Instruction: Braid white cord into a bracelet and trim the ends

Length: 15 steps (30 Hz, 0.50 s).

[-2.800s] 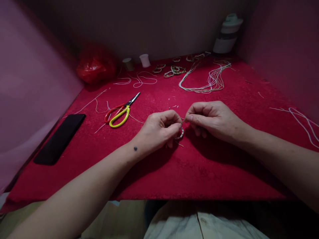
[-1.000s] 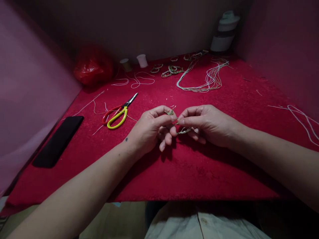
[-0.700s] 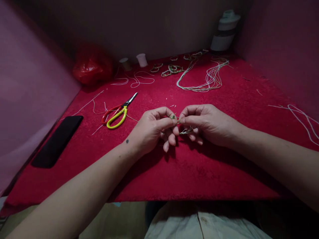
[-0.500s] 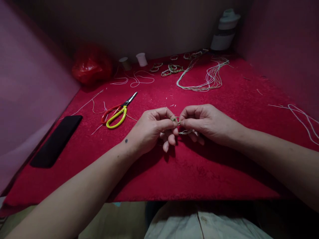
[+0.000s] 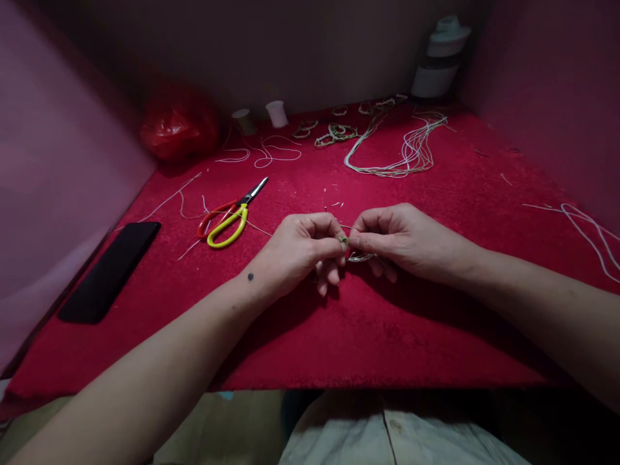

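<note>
Between my fingertips is a small braided cord bracelet [image 5: 360, 257] in green and white; its lower loop hangs beneath my right fingers. My left hand [image 5: 310, 248] pinches it at a greenish knotted part, thumb against forefinger. Right beside it, almost touching, my right hand [image 5: 394, 236] pinches the same cord with thumb and forefinger. The fingertips cover much of the piece. A thin pale cord [image 5: 259, 228] runs from near my left hand across the scissors [image 5: 227, 226], which lie with red and yellow handles and blades pointing away.
A black phone [image 5: 111, 271] lies at the left. Behind are a red plastic bag [image 5: 179, 126], two thread spools [image 5: 276, 114], several braided loops [image 5: 336, 134] and a cord bundle [image 5: 402, 169]. A bottle [image 5: 440, 58] stands at the back right. Loose white cord [image 5: 588, 229] lies far right.
My fingertips have come slightly closer together over the cord, and the greenish knot sits a little lower between them. The things on the table lie as before.
</note>
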Available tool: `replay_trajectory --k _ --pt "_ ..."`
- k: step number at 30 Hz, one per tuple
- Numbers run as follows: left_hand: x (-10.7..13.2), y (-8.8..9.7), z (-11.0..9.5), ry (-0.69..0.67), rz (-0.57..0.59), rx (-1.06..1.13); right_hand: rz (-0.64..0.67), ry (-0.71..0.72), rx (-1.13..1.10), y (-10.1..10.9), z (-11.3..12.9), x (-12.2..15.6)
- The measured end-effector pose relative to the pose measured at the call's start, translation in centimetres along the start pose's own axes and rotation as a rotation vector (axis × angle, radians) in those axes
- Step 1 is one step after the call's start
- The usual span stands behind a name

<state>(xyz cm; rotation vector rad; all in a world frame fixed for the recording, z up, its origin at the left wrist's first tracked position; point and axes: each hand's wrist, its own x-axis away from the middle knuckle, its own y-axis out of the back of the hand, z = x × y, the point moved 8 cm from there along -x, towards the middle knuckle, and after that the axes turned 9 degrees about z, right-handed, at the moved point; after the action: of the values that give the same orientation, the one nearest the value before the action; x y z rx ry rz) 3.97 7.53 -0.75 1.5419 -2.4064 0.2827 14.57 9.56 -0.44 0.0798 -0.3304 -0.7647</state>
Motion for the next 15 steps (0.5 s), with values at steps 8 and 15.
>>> replay_trajectory --k 8,15 --pt "0.02 -0.03 -0.37 -0.016 -0.005 -0.081 -0.023 0.038 0.052 0.13 0.26 0.13" --pt "0.29 0.04 -0.44 -0.04 -0.023 -0.114 -0.005 0.042 -0.03 -0.01 0.46 0.19"
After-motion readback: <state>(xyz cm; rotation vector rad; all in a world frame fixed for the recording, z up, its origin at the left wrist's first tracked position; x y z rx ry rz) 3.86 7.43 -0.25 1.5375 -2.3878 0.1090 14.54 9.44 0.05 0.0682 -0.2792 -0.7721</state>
